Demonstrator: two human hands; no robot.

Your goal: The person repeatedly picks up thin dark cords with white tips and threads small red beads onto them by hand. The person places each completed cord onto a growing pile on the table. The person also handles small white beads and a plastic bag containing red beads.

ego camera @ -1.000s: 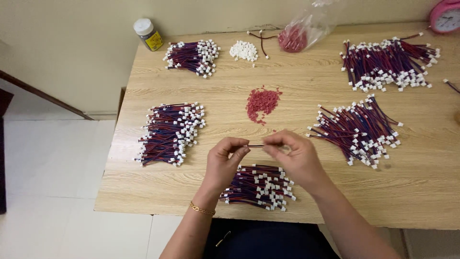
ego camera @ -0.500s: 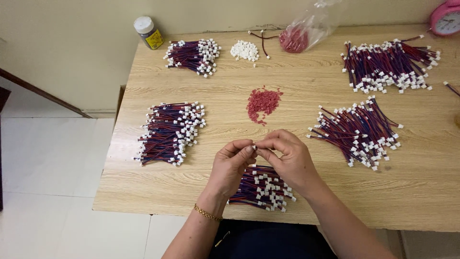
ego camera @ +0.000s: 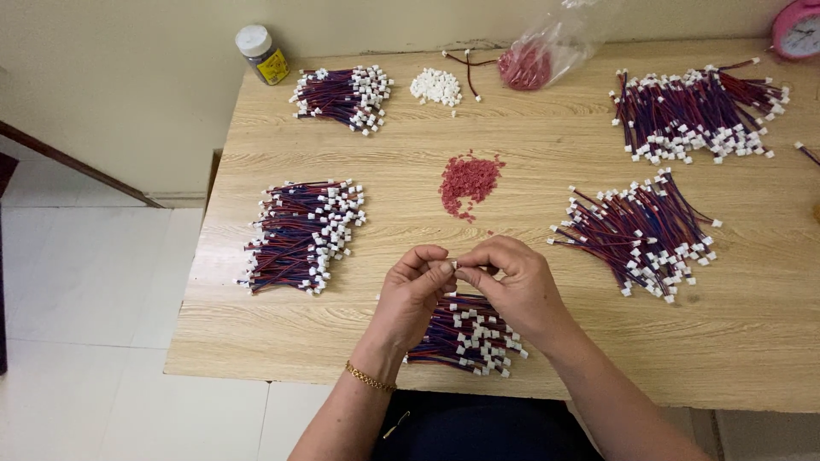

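Both hands meet above the wire bundle (ego camera: 465, 335): left hand (ego camera: 412, 294) and right hand (ego camera: 512, 286) pinch one small white connector (ego camera: 453, 265) between fingertips, steadying it close for fine work

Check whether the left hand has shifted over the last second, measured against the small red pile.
Yes. The left hand has closed rightward to meet the right hand below the small red pile.

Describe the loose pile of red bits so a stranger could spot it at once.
Start at the wooden table and go to its middle, just beyond the two hands. The small red heap lies bare on the wood, unlike the red bits in the clear bag at the far edge.
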